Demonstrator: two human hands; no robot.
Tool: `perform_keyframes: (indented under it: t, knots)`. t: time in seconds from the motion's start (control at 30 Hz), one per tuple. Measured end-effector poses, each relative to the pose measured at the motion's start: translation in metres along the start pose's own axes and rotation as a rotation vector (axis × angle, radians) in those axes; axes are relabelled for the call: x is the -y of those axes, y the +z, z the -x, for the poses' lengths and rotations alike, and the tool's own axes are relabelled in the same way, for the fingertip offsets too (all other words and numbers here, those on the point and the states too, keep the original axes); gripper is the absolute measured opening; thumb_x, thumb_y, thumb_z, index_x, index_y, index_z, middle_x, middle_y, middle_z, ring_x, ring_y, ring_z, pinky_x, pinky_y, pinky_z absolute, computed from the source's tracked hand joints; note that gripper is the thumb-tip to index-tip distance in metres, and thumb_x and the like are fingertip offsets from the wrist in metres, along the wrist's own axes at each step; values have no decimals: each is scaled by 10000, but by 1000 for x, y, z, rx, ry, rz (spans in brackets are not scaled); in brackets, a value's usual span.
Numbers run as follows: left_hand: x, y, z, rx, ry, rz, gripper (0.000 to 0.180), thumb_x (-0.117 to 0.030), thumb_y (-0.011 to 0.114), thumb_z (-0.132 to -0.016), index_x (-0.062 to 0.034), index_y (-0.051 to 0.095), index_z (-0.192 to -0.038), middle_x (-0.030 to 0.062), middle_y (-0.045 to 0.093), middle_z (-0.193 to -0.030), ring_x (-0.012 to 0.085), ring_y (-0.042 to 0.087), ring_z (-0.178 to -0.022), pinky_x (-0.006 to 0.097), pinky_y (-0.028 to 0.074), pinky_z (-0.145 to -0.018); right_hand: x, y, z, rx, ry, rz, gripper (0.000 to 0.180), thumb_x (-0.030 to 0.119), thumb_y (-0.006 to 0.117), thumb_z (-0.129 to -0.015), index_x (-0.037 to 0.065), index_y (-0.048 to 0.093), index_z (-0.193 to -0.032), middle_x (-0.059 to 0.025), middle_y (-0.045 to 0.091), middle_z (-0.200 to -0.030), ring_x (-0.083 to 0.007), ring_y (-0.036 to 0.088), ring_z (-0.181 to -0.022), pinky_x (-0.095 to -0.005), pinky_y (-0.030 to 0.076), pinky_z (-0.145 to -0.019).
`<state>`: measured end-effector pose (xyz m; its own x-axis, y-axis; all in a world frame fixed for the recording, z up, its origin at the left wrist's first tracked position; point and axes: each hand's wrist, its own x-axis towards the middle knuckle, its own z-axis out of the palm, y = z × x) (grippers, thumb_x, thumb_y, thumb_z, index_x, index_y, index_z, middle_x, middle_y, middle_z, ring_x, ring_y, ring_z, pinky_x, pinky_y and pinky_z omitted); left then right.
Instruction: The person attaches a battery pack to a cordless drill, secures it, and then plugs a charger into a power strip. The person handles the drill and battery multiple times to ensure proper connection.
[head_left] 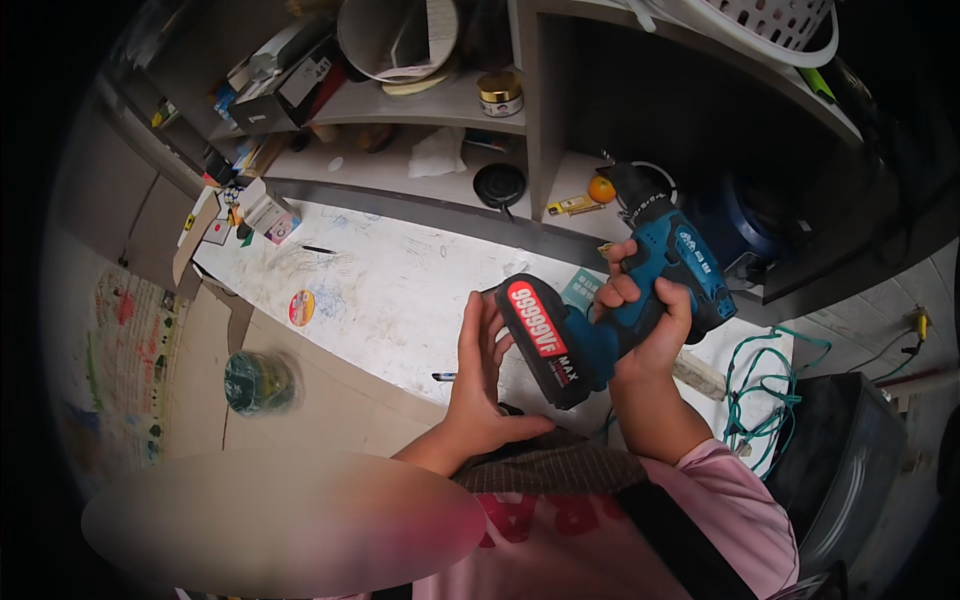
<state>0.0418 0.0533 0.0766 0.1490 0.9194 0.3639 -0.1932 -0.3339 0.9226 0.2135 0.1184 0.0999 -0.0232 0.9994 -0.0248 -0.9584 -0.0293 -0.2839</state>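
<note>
Our right hand (pixel 645 310) grips the blue drill (pixel 640 290) mid-frame; our left hand (pixel 480 385), open, perhaps seats its battery (pixel 540 340), needing firm pressure.

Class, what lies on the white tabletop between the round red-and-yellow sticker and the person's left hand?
In the head view, only scribbled bare tabletop lies between sticker and left hand; a dark pen sits just below.

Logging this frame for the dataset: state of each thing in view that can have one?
cordless drill: held up off the desk, black battery pack attached
right hand: closed around the drill's grip
left hand: open, fingers against the battery pack
green cable: loose, tangled on the desk's right end
small jar: upright on the shelf, lid on
</note>
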Motion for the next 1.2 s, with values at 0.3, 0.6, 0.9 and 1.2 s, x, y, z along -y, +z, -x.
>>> perform_keyframes:
  t: [0.3,0.6,0.9,1.2]
  knots:
    - [-9,-5,6,-75,-13,223,1354,-488,865,-492,-100,-5,-1453,146,199,-1462,310,307,-1311,460,298,-1058,2,-5,6,345,-71,55,599,223,567,-689,-38,390,-1199,-183,490,-1133,-148,502,-560,-301,436,-552]
    - [-11,-3,9,-85,-43,130,1166,-641,702,-635,-16,116,-1425,152,223,-1456,306,323,-1305,452,298,-1064,2,-2,9,497,-64,103,499,206,652,-668,14,448,-1081,-111,499,-965,-129,539,-545,-276,463,-519]
    - [-15,0,-4,-73,47,251,940,-543,734,-674,-47,267,-1322,146,298,-1376,321,307,-1308,457,306,-1059,11,18,42,479,-119,283,574,138,720,-646,17,441,-1133,-110,487,-1024,-191,573,-594,-340,469,-594]
    - [-6,12,-6,-166,381,107,760,-360,767,-701,-90,293,-1230,176,361,-1248,389,359,-1227,490,304,-1022,17,41,56,433,-64,324,612,121,756,-642,17,435,-1153,-121,503,-1064,-182,582,-581,-333,480,-576]
